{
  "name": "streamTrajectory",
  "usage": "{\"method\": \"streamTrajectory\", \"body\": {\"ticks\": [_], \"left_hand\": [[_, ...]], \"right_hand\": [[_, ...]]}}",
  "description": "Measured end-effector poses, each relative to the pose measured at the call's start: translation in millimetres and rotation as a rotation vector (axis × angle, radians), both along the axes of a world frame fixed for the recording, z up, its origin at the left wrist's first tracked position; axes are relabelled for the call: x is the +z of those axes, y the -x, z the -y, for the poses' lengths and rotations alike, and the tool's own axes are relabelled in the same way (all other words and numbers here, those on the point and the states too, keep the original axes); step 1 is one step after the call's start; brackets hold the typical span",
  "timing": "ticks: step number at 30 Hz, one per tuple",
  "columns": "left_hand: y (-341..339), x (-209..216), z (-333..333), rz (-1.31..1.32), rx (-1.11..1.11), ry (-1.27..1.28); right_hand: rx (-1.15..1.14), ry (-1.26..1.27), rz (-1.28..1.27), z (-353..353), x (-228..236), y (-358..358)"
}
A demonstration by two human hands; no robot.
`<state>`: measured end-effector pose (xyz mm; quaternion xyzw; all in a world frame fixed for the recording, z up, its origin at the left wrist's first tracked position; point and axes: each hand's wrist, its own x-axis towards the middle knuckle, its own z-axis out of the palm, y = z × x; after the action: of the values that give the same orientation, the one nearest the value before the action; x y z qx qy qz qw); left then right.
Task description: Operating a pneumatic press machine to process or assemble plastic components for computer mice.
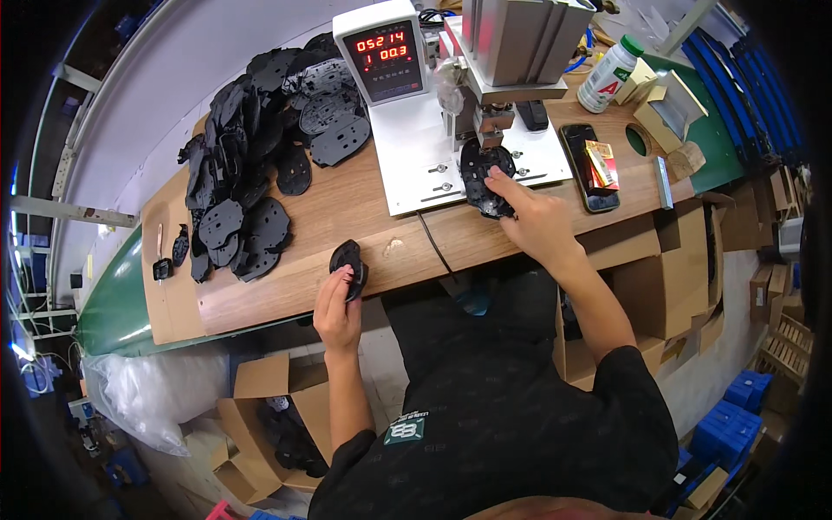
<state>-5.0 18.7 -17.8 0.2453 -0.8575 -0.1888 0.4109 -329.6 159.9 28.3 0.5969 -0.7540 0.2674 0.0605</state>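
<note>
My left hand is closed on a small black plastic part at the table's front edge. With its fingers on it, my right hand grips a larger black plastic plate with holes. That plate lies beneath the metal head of a bench press, on the press's white base plate, and overhangs its front edge. A white control box with a red lit display stands at the base plate's back left corner.
Many black plastic plates are heaped on the left of the wooden table. To the right lie a phone, a small red box and a white bottle with a green cap. Cardboard boxes stand below the table.
</note>
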Motion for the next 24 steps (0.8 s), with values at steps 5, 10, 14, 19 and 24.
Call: {"method": "streamTrajectory", "body": {"ticks": [5, 10, 14, 19, 24], "left_hand": [[21, 20, 11, 0.028, -0.07, 0.023], [124, 66, 11, 0.079, -0.555, 0.256], [182, 63, 21, 0.049, -0.706, 0.332], [206, 41, 32, 0.056, -0.627, 0.284], [206, 30, 30, 0.066, -0.61, 0.281]], "right_hand": [[0.032, 0.089, 0.023, 6, 5, 4], [-0.156, 0.138, 0.61, -47, 46, 5], [-0.599, 0.394, 0.737, -144, 3, 7], [-1.188, 0.253, 0.649, -290, -69, 30], [-1.158, -0.264, 0.171, -317, -105, 41]]}}
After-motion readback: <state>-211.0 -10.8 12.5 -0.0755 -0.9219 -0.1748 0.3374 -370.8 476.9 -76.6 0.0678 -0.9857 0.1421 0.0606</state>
